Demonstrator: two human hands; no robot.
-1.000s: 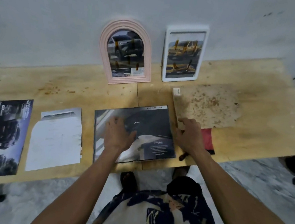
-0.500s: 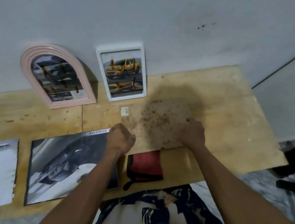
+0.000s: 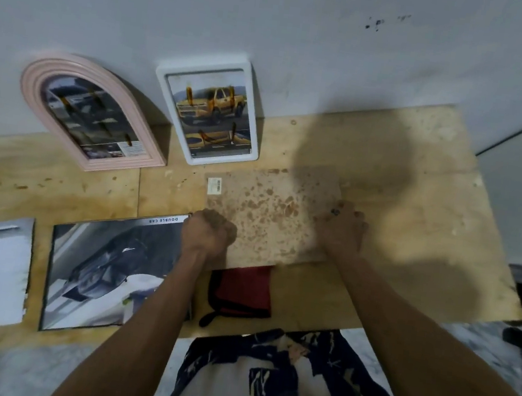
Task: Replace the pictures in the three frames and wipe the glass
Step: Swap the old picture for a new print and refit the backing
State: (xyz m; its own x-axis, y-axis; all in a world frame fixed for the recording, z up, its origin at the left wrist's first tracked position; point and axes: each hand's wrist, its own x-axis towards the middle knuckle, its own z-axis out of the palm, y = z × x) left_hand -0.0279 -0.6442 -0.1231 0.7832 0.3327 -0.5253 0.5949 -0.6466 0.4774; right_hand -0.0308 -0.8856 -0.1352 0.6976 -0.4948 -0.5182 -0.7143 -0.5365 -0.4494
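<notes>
Both forearms reach forward over the table (image 3: 419, 184). The left hand (image 3: 208, 234) and right hand (image 3: 343, 229), fingers curled, grip opposite edges of 1 stained backing board (image 3: 267, 212), which partly hides 1 red cloth (image 3: 243, 289). 2 frames lean on the wall: pink arched frame (image 3: 38, 71), white frame (image 3: 250, 114).

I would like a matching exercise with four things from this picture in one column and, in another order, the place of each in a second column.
Things:
1. pink arched frame
2. white rectangular frame
3. red cloth
4. stained board

Places:
A. partly under the near edge of the board
B. gripped at both sides by the left hand and the right hand
C. leaning on the wall, furthest left
D. leaning on the wall, just behind the board

Pairs: 1-C, 2-D, 3-A, 4-B
</notes>
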